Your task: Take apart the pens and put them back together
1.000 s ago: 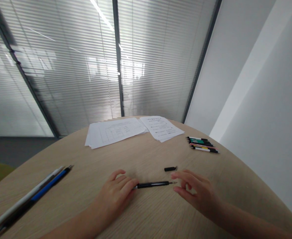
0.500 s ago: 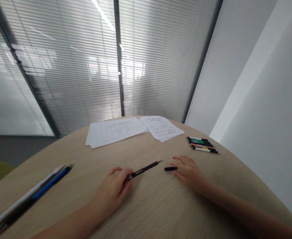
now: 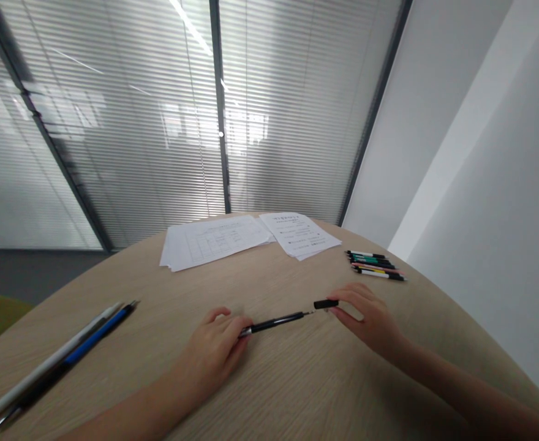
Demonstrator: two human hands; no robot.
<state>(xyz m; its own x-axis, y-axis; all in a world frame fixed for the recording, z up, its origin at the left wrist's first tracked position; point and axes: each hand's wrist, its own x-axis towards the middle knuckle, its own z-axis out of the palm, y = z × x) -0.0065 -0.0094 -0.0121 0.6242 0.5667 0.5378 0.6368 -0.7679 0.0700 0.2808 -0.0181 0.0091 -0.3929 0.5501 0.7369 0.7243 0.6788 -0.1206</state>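
Note:
Between thumb and fingers, my left hand (image 3: 218, 346) grips a black pen (image 3: 278, 321) by its rear end, the tip pointing right. A short black pen cap (image 3: 325, 304) is pinched by my right hand (image 3: 373, 315) at its right end. The cap is held just above the table, its left end close to the pen's tip, with a small gap between them. The pen's rear end is hidden in my left hand.
Several pens (image 3: 375, 264) lie in a row at the table's right. A blue pen (image 3: 97, 335) and a white pen (image 3: 49, 367) lie at the left. Printed sheets (image 3: 214, 242) and more papers (image 3: 299, 236) rest at the back of the round wooden table (image 3: 269, 392).
My right hand has taken hold of the cap and lifted it off the table. My left hand has shifted slightly right, and the pen now lies closer to level.

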